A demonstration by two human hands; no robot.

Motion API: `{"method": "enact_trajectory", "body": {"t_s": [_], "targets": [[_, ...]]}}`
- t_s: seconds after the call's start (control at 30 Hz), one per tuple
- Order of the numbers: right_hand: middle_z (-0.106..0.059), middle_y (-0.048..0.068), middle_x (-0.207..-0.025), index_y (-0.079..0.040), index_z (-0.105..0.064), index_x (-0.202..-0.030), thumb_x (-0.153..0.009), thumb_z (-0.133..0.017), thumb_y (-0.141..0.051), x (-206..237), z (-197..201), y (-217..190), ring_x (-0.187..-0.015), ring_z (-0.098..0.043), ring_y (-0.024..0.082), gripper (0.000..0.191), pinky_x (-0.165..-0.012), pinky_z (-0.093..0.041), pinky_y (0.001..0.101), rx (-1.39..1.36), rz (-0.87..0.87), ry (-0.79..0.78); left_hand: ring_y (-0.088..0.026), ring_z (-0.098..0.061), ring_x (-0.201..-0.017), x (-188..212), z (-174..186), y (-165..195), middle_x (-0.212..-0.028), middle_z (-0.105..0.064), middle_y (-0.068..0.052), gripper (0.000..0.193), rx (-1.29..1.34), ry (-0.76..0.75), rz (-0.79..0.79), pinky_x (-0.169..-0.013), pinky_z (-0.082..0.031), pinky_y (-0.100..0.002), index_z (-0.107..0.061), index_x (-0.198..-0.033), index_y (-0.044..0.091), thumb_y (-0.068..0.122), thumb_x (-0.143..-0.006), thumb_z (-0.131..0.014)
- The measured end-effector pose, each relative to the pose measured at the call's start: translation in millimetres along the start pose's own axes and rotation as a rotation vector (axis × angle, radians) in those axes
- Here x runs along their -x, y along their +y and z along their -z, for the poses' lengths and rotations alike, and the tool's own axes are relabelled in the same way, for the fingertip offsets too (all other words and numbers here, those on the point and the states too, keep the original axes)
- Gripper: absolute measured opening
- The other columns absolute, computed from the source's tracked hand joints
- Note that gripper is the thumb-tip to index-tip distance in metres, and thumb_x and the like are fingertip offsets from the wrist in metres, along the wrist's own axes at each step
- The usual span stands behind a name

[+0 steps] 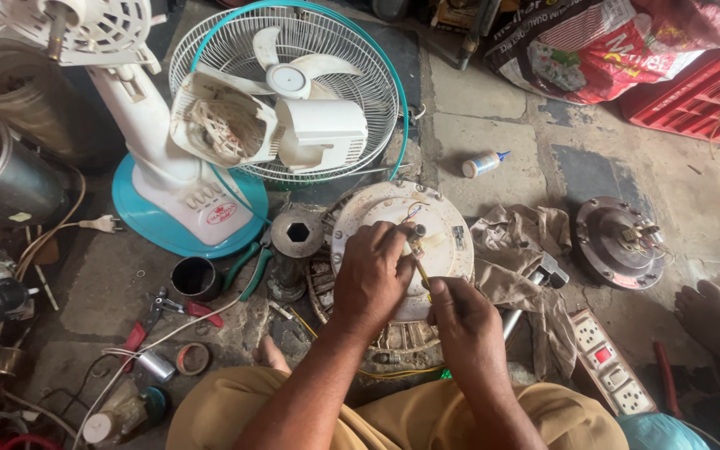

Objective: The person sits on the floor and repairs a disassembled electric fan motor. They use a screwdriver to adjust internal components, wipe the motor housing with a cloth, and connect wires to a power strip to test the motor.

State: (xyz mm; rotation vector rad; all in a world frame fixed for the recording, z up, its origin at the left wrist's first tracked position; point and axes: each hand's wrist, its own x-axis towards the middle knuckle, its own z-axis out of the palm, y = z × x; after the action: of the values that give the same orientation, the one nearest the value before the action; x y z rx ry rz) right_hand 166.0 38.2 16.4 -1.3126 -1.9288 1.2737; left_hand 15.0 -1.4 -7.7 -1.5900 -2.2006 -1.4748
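Note:
A round white ceiling-fan motor (pixel 443 221) lies on the floor in front of me, with thin wires coming out near its centre shaft. My left hand (pixel 370 275) rests on top of the motor, fingers curled around the shaft area. My right hand (pixel 458 315) grips a thin yellow-handled tool (pixel 421 272), its tip pointing at the shaft next to my left fingers. Under the white cover, the motor's winding ring (pixel 393 337) shows at the near edge.
A white and teal table fan (pixel 285 92) lies dismantled behind the motor. Green pliers (pixel 247 265), a black cup (pixel 195 277), red cutters (pixel 147 321), tape rolls, a rag (pixel 518 250), a second motor (pixel 618 242), a power strip (pixel 610 362) and another person's foot (pixel 710 312) surround me.

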Motion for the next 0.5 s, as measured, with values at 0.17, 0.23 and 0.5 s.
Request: {"method": "enact_trajectory", "body": {"t_s": [0.17,0.23,0.5], "targets": [[-0.057,-0.002,-0.061,-0.007,-0.076,-0.112,-0.091,-0.071,-0.028,6.8,5.8,3.8,-0.053,-0.048,0.008,0.03,-0.048,-0.039,0.0269,0.031,-0.17,0.088,-0.028,-0.064,-0.094,-2.2,1.1,1.2,-0.1,-0.066,-0.009,0.039,0.017,-0.035,0.037,-0.082,-0.053,-0.042,-0.067,-0.117,0.005,0.013,-0.082,-0.082],[-0.057,-0.002,-0.061,-0.008,-0.076,-0.112,-0.091,-0.072,-0.028,7.2,7.6,5.4,-0.053,-0.047,0.008,0.029,-0.047,-0.039,0.0272,0.029,-0.205,0.089,-0.028,-0.064,-0.094,-1.8,1.1,1.7,-0.1,-0.065,-0.009,0.039,0.007,-0.025,0.022,-0.083,-0.053,-0.042,-0.067,-0.116,0.005,0.013,-0.082,-0.083],[-0.064,-0.004,-0.07,-0.006,-0.077,-0.112,-0.093,-0.073,-0.026,2.1,1.7,17.5,-0.063,-0.049,0.004,0.028,-0.056,-0.043,0.0224,0.033,-0.054,0.101,-0.027,-0.064,-0.095,-1.5,1.6,1.3,-0.102,-0.064,-0.009,0.04,0.001,-0.04,0.019,-0.086,-0.053,-0.042,-0.065,-0.117,0.005,0.013,-0.082,-0.082]]}}
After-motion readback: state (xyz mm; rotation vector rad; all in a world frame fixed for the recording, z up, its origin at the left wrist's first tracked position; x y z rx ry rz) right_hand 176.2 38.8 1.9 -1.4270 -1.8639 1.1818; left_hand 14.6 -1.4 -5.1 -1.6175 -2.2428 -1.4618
